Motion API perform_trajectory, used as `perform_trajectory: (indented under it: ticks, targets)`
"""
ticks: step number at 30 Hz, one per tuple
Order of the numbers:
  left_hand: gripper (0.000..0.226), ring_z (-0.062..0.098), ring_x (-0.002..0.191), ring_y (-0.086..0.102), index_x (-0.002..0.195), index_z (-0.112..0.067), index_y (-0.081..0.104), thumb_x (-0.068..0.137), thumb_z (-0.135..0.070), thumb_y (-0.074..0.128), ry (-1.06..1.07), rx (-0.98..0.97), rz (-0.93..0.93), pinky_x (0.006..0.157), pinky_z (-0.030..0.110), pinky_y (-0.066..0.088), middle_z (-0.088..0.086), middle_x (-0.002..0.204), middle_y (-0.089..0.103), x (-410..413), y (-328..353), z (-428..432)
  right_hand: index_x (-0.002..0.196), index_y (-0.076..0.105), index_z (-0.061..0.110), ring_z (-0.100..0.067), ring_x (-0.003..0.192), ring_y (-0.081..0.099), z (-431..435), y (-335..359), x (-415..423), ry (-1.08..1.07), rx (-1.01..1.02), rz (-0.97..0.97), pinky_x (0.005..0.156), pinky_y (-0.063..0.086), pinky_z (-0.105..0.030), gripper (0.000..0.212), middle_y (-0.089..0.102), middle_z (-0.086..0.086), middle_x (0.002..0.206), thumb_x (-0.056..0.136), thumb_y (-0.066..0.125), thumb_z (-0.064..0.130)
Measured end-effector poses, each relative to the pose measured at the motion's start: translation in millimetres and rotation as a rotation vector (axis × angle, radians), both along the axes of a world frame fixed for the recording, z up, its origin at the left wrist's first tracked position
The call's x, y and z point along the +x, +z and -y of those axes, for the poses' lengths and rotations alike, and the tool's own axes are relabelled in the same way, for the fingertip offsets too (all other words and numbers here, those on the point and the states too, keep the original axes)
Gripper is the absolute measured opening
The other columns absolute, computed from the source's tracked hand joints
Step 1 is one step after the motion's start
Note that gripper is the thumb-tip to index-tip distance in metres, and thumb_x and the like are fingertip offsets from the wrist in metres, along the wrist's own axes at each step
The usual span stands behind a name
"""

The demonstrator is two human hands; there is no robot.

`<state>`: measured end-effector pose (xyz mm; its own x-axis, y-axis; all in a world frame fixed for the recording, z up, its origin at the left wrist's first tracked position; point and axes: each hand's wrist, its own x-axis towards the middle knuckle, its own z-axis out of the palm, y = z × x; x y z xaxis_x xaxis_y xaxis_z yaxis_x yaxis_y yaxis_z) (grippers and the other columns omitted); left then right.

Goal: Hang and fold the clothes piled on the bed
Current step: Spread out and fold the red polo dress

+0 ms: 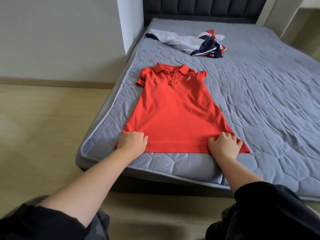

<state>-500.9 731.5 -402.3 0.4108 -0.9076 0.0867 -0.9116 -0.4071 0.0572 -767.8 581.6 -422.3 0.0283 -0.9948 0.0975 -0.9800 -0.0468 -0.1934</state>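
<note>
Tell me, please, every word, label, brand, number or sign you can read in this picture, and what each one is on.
No text is legible anywhere in this view.
Chest emblem on the red polo shirt: a small pale mark, too small to read.
Collar tag inside the neck: white, too small to read.
Pile of clothes further up the bed: red, white and navy patches, no lettering I can make out.
</note>
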Motion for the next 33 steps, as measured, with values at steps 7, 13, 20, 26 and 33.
perform_trajectory:
  ticks: [7, 13, 20, 26, 33]
  targets:
    - [0.055, 0.027, 0.141, 0.023, 0.148, -0.021, 0.028, 0.098, -0.038, 0.039, -0.055, 0.06, -0.103, 0.111, 0.042, 0.027, 0.008, 0.155, 0.026, -21, -13, 56, 0.133, 0.047, 0.011, -0.025, 0.141, 0.022, 8, 7, 54, 0.207, 0.051, 0.121, 0.114, 0.011, -0.053, 0.054, 0.03, -0.008, 0.153, 0.087, 0.05, 0.04]
    - [0.058, 0.024, 0.147, 0.001, 0.152, -0.025, 0.016, 0.099, -0.04, 0.036, -0.068, 0.049, -0.161, 0.117, 0.046, 0.009, 0.004, 0.16, 0.009, -19, -17, 137, 0.137, 0.044, 0.013, -0.023, 0.144, 0.016, 68, 5, 95, 0.254, 0.002, 0.17, 0.115, 0.006, -0.054, 0.058, 0.025, -0.007, 0.156, 0.087, 0.049, 0.042]
    - [0.058, 0.026, 0.147, -0.006, 0.152, -0.029, 0.008, 0.1, -0.048, 0.024, -0.104, 0.12, -0.111, 0.116, 0.049, 0.003, 0.002, 0.161, 0.002, 11, -34, 234, 0.15, 0.021, 0.016, -0.023, 0.147, 0.004, 162, -22, 111, 0.208, 0.06, 0.005, 0.115, -0.001, -0.054, 0.069, 0.009, -0.007, 0.16, 0.091, 0.037, 0.048]
    - [0.06, 0.02, 0.148, -0.004, 0.152, -0.034, 0.005, 0.098, -0.056, 0.018, -0.001, 0.124, -0.176, 0.114, 0.054, 0.002, -0.001, 0.161, 0.001, 24, -49, 286, 0.152, 0.018, 0.016, -0.018, 0.147, 0.007, 180, -52, 108, 0.043, 0.043, 0.11, 0.117, 0.006, -0.052, 0.071, 0.01, -0.005, 0.16, 0.092, 0.033, 0.051]
    - [0.066, 0.026, 0.147, -0.008, 0.153, -0.03, 0.005, 0.095, -0.057, 0.022, -0.112, -0.03, 0.002, 0.114, 0.055, -0.003, 0.012, 0.16, 0.003, 22, -57, 325, 0.113, 0.053, 0.011, -0.029, 0.118, 0.043, 197, -52, 110, 0.008, -0.185, 0.057, 0.094, 0.034, -0.047, 0.048, 0.054, -0.009, 0.122, 0.086, 0.042, 0.049]
